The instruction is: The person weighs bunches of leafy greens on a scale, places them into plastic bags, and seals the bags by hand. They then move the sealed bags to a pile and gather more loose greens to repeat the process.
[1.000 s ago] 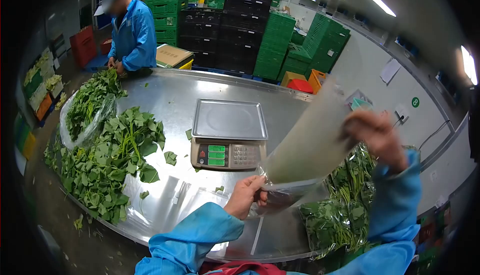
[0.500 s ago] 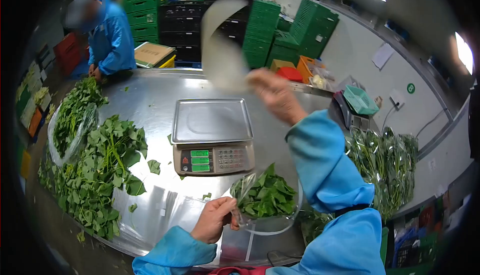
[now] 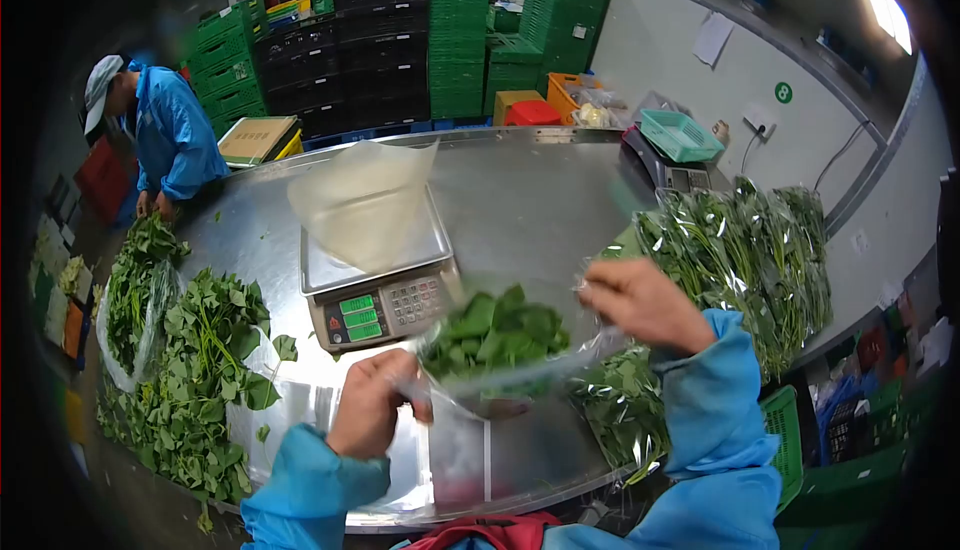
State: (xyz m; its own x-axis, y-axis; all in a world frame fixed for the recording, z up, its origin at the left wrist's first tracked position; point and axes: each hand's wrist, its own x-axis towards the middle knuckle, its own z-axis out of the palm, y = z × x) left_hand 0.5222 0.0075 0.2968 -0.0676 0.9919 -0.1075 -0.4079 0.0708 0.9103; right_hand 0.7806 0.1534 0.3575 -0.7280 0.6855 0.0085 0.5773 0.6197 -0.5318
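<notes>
A clear plastic bag (image 3: 530, 375) of green leaves (image 3: 495, 330) hangs in front of me, slightly blurred, between my two hands. On its left edge my left hand (image 3: 375, 400) is closed in a grip. My right hand (image 3: 645, 300) pinches the bag's right side, fingers together. Just beyond the bag stands a digital scale (image 3: 385, 305) with green lit displays. A pale translucent curved plastic sheet (image 3: 360, 210) rests on its metal pan. Flat clear bags (image 3: 300, 400) lie on the steel table left of my left hand.
Loose leafy greens (image 3: 200, 380) cover the table's left side, with a bagged bunch behind them. Packed greens (image 3: 740, 270) are piled at right, near a second scale bearing a teal basket (image 3: 680, 135). A co-worker in blue (image 3: 175, 130) handles greens at far left. Crates (image 3: 380, 50) stand behind.
My right hand has put the curved plastic sheet on the scale pan and now grips the bag's right side. The bag has been lifted and stretched wider. The view has shifted right.
</notes>
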